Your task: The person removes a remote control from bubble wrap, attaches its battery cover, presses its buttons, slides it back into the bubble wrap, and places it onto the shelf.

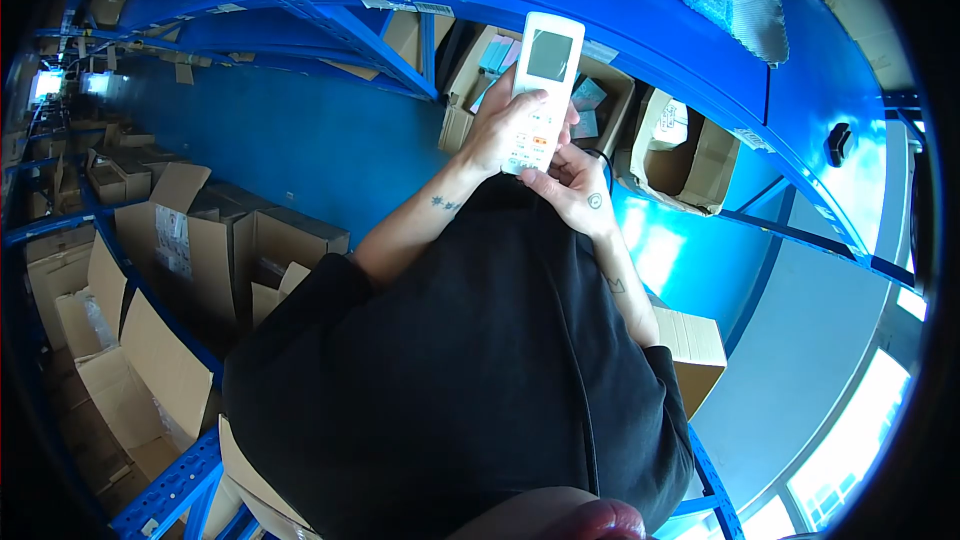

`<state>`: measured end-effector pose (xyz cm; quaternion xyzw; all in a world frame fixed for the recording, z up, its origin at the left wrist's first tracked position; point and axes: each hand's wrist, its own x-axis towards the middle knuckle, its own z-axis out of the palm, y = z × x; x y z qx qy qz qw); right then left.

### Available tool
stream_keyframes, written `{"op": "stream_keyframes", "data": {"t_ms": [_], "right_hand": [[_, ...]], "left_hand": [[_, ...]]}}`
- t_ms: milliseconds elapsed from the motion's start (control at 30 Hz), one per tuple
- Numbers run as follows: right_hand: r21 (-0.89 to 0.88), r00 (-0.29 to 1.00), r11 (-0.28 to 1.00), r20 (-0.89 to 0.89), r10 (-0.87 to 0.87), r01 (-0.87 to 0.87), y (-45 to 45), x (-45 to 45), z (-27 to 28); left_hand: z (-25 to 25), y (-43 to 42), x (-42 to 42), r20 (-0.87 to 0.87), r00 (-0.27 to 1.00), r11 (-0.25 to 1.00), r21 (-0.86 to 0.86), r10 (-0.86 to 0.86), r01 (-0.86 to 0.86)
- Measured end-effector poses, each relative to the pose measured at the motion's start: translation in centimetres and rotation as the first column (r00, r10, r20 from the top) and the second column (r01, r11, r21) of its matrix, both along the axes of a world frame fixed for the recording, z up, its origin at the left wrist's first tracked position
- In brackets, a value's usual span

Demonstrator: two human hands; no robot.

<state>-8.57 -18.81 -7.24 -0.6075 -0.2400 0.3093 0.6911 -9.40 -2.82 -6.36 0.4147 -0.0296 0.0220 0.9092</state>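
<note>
Closest to me is the black top (450, 340). Beyond it, the remote control (553, 92) is held up in front of the cartons: the left hand (490, 135) curls closed around its side, thumb over the buttons, and the right hand (582, 190) pinches the lower end. I'd let the right hand bear the weight, leaving that thumb free and the screen uncovered. Behind, one carton (455, 130) holds pink and pale-blue packets (590, 95); the carton beside it (715, 155) holds a white wrapped item (671, 125). I can't see inside the open cartons at left (205, 260).
</note>
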Motion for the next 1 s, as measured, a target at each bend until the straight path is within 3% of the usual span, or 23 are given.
{"op": "stream_keyframes", "data": {"t_ms": [600, 900, 1000], "right_hand": [[0.034, 1.000, 0.999, -0.019, -0.017, 0.017, -0.14, -0.29, -0.52], [-0.046, 0.999, 0.999, -0.030, 0.018, -0.020, -0.34, -0.28, 0.05], [-0.029, 1.000, 0.999, -0.024, 0.015, -0.016, -0.24, -0.34, -0.46]], "left_hand": [[0.23, -0.14, -0.33, -0.016, 1.000, 0.994, 0.111, 0.020, -0.018], [-0.45, -0.08, -0.43, -0.059, 0.998, 0.998, -0.062, -0.022, 0.018], [-0.66, 0.01, -0.39, -0.055, 0.998, 0.999, -0.042, -0.020, 0.018]]}}
